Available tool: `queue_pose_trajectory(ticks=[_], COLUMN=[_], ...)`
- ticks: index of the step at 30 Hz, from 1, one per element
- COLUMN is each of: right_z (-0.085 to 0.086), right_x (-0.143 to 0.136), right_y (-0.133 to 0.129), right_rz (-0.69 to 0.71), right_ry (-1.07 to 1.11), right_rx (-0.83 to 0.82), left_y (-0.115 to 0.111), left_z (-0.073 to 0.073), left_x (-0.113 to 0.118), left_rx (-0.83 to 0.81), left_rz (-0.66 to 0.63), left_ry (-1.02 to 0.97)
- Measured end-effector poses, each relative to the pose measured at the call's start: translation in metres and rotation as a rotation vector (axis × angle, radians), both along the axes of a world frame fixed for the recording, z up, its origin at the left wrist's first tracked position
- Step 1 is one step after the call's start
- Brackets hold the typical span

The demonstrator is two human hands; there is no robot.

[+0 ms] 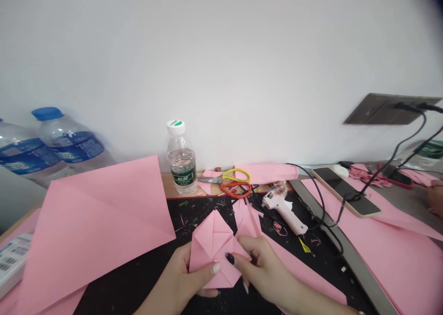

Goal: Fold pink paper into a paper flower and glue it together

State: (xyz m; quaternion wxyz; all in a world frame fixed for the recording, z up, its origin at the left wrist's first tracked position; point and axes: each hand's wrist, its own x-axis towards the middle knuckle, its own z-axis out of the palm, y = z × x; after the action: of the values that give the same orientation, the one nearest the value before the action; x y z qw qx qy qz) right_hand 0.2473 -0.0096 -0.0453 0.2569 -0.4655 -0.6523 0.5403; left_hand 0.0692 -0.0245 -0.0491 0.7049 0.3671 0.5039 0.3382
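Between both hands is a piece of folded pink paper (213,236), creased into several triangular flaps around its middle. My left hand (188,271) grips its lower left side, thumb on the front and fingers behind. On the right edge, my right hand (258,264) pinches a flap, and its dark-nailed thumb presses near the centre. The fingers behind the paper are partly hidden. Just beyond lie pink paper strips (246,218) and a pale pink hot glue gun (285,211).
Scissors (238,183) with yellow and orange handles lie behind, beside a water bottle (182,160). A large pink sheet (104,222) spreads left, near blue-capped bottles (71,139). Black cables (325,213) hang from a wall socket (384,109) past a phone (346,192). Another person's hand (436,195) shows far right.
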Motion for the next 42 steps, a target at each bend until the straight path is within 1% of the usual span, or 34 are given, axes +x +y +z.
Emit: queue_pose_trajectory(ticks=[3,5,7,10,13,15,18,20,22,24,26,28,30,32,36,38,42], right_z=[-0.003,-0.006,-0.009,-0.012,-0.012,-0.011,-0.008,-0.008,-0.008,-0.008,-0.009,-0.009,-0.008,-0.007,-0.006,-0.005,-0.004], right_x=[0.002,0.003,0.003,0.002,0.002,0.002,0.005,0.009,0.011,0.013,0.014,0.013,0.013,0.013,0.013,0.014,0.013], right_y=[-0.001,-0.001,-0.001,0.000,-0.001,-0.001,0.001,0.005,0.011,0.015,0.017,0.017,0.015,0.013,0.010,0.009,0.006], right_rz=[0.036,0.033,-0.017,-0.090,-0.093,-0.089,-0.158,-0.254,-0.345,-0.395,-0.401,-0.388,-0.364,-0.328,-0.259,-0.256,-0.276], right_ry=[-0.056,-0.070,-0.067,-0.001,0.080,0.091,0.078,0.074,0.074,0.101,0.135,0.113,0.036,-0.022,-0.043,-0.057,-0.114], right_rx=[0.125,0.160,0.151,0.085,0.022,0.044,0.141,0.209,0.261,0.266,0.228,0.226,0.284,0.353,0.439,0.490,0.602], left_y=[0.000,0.000,0.000,0.000,-0.001,-0.002,-0.001,0.001,0.004,0.007,0.010,0.012,0.012,0.010,0.008,0.007,0.006], left_z=[-0.003,-0.004,-0.005,-0.003,-0.001,-0.001,-0.002,-0.004,-0.005,-0.007,-0.008,-0.007,-0.003,0.001,0.003,0.002,0.002], left_x=[0.002,0.003,0.004,0.003,0.001,0.000,-0.001,-0.002,-0.003,-0.005,-0.007,-0.008,-0.010,-0.011,-0.013,-0.013,-0.010], left_rx=[0.016,0.023,0.021,0.029,0.054,0.075,0.087,0.086,0.104,0.153,0.196,0.217,0.231,0.237,0.186,0.164,0.147], left_rz=[-0.013,-0.020,-0.006,0.047,0.106,0.110,0.029,-0.038,-0.060,-0.017,0.063,0.129,0.155,0.126,-0.041,-0.100,-0.157], left_ry=[0.062,0.073,0.058,0.046,0.033,0.001,-0.057,-0.125,-0.237,-0.350,-0.395,-0.376,-0.322,-0.240,-0.071,-0.034,-0.009])
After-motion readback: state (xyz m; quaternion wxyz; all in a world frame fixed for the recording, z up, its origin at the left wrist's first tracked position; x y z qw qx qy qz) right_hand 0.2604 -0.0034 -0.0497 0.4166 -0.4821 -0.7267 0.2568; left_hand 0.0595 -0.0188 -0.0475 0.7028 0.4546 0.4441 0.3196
